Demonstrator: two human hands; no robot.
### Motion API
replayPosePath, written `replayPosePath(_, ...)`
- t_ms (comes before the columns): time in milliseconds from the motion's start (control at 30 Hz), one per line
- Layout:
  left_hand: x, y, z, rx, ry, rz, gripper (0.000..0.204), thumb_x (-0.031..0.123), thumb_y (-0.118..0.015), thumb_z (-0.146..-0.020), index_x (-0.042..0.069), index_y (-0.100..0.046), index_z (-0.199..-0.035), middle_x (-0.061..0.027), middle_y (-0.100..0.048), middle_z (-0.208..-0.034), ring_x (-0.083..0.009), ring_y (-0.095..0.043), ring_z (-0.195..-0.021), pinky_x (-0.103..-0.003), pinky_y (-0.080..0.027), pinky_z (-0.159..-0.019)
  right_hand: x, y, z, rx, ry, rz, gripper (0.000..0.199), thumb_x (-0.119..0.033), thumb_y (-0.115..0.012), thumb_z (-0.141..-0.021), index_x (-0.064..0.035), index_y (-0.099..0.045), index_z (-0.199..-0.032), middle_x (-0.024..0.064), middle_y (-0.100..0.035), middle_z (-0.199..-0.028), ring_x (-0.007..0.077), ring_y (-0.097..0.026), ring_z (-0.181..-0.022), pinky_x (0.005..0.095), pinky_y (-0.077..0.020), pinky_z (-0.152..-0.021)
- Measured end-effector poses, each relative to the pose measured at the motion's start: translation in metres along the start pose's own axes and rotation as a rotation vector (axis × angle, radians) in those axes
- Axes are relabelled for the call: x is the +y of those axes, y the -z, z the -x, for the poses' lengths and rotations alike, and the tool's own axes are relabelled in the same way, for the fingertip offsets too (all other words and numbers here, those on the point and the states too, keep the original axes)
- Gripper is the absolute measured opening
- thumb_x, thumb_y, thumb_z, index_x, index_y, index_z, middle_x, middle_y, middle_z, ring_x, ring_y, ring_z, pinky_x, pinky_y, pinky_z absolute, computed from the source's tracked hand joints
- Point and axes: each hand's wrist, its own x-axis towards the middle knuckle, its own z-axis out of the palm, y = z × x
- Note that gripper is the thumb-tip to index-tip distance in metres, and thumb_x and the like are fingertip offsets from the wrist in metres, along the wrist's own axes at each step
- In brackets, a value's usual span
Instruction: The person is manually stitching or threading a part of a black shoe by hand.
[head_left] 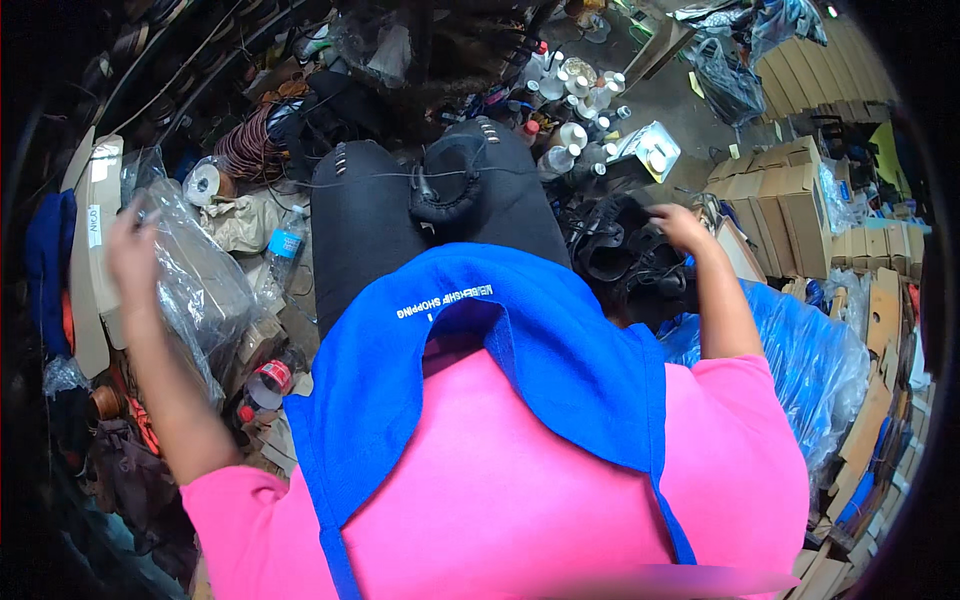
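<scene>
Across my lap, on black trousers, lies a black padded ring-shaped piece (444, 195), with a thin black cord (375, 180) running over both thighs. My right hand (682, 228) has its fingers bent together at the upper edge of a heap of black ring-shaped pieces (615, 245); what is pinched there cannot be made out. Far to the left, my left hand (135, 250) is smeared by motion above a clear plastic bag (195, 275) and beside a tall cardboard piece (92, 250). Its fingers are too blurred to read.
Several plastic bottles (575, 100) crowd the floor ahead. A blue-labelled water bottle (284, 245) and a red-labelled bottle (266, 385) stand at left, near a coil of reddish cord (255, 145). Cardboard boxes (775, 205) and a blue plastic-wrapped bundle (775, 335) lie right.
</scene>
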Motion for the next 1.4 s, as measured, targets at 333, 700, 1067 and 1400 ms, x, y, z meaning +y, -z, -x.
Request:
replayPosePath(333,0.296,-0.099,0.032,-0.593,-0.523,0.746,0.032,0.005,-0.069,-0.073,0.007,-0.065,-0.104,-0.0096,-0.062,-0.103,-0.0228,-0.059,-0.097,-0.033,-0.047,-0.085,-0.256,0.055,-0.005,0.193,0.695,-0.601,0.013,-0.005,-0.065,-0.08,-0.0025,-0.066,-0.093,0.0032,-0.059,-0.082,0.0109,-0.058,-0.077,0.0254,-0.0468,-0.071)
replayPosePath(700,0.299,-0.122,0.013,-0.979,-0.293,0.868,0.023,0.006,-0.07,-0.075,0.001,-0.063,-0.096,-0.0037,-0.059,-0.089,-0.0127,-0.055,-0.086,-0.027,-0.046,-0.078,-0.26,0.056,-0.017,0.173,0.799,-0.458,0.009,-0.007,-0.068,-0.077,-0.0061,-0.068,-0.086,0.0024,-0.058,-0.081,0.0137,-0.057,-0.082,0.027,-0.0463,-0.075)
replayPosePath(1067,0.292,-0.133,0.019,-1.138,-0.206,1.089,0.023,0.013,-0.066,-0.082,-0.001,-0.066,-0.099,-0.0028,-0.066,-0.088,-0.0081,-0.057,-0.078,-0.025,-0.046,-0.074,-0.256,0.048,-0.013,0.186,0.77,-0.475,0.011,-0.01,-0.068,-0.075,-0.0108,-0.069,-0.086,0.0053,-0.062,-0.082,0.018,-0.061,-0.082,0.0294,-0.0486,-0.073)
replayPosePath(1400,0.29,-0.13,0.012,-1.251,-0.404,0.968,0.03,0.012,-0.061,-0.084,0.002,-0.063,-0.112,-0.0026,-0.055,-0.088,-0.0126,-0.052,-0.086,-0.026,-0.041,-0.08,-0.253,0.025,-0.001,0.396,0.808,-0.505,0.019,-0.006,-0.068,-0.074,-0.0126,-0.07,-0.091,0.0064,-0.06,-0.081,0.0197,-0.062,-0.075,0.029,-0.0501,-0.068)
